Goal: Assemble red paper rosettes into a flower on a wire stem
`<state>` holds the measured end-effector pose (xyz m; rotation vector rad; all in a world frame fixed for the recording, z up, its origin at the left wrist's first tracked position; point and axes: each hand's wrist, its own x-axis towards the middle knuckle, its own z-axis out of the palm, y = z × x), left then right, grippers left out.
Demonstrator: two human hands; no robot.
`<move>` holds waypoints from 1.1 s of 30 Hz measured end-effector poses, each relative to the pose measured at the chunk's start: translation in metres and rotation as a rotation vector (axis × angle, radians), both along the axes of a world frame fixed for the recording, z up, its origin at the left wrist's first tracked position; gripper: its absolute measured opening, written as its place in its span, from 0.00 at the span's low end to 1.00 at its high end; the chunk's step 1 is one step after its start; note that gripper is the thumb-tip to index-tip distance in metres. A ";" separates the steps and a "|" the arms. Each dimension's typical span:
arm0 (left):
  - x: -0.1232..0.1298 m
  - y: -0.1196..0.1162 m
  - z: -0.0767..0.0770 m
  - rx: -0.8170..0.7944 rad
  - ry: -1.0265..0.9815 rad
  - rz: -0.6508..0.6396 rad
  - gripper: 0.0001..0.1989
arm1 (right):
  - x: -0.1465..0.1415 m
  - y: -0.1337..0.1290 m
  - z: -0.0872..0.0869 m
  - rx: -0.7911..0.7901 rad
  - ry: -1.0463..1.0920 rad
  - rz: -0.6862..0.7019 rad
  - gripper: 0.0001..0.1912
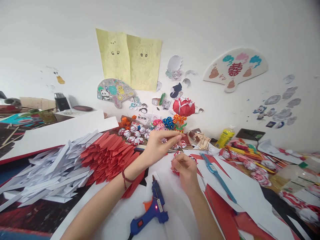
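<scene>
My left hand (162, 143) is raised over the middle of the table, thumb and fingertips pinched together; what they hold, if anything, is too small to make out. Just right of it and lower, my right hand (185, 168) has its fingers curled round a small red and white paper piece (175, 171), mostly hidden by the fingers. A blue glue gun (152, 208) with a lit red light lies on white paper below my hands. Folded red strips (107, 156) and folded white strips (57, 170) are piled to the left.
Red and white paper balls (135, 135) and small flowers (168, 122) stand along the wall. A blue watch (217, 175) lies on paper at the right, near a yellow bottle (225, 136). A black flask (62, 102) stands at back left.
</scene>
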<state>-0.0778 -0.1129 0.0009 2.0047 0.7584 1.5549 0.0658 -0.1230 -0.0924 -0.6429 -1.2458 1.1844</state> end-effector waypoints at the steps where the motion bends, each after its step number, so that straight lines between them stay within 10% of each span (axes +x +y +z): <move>1: 0.000 0.000 0.000 0.006 0.000 0.009 0.14 | 0.000 0.000 0.000 0.000 -0.001 0.004 0.14; 33: 0.004 0.003 -0.006 0.101 -0.027 0.088 0.09 | 0.001 0.003 -0.005 0.083 0.001 0.086 0.12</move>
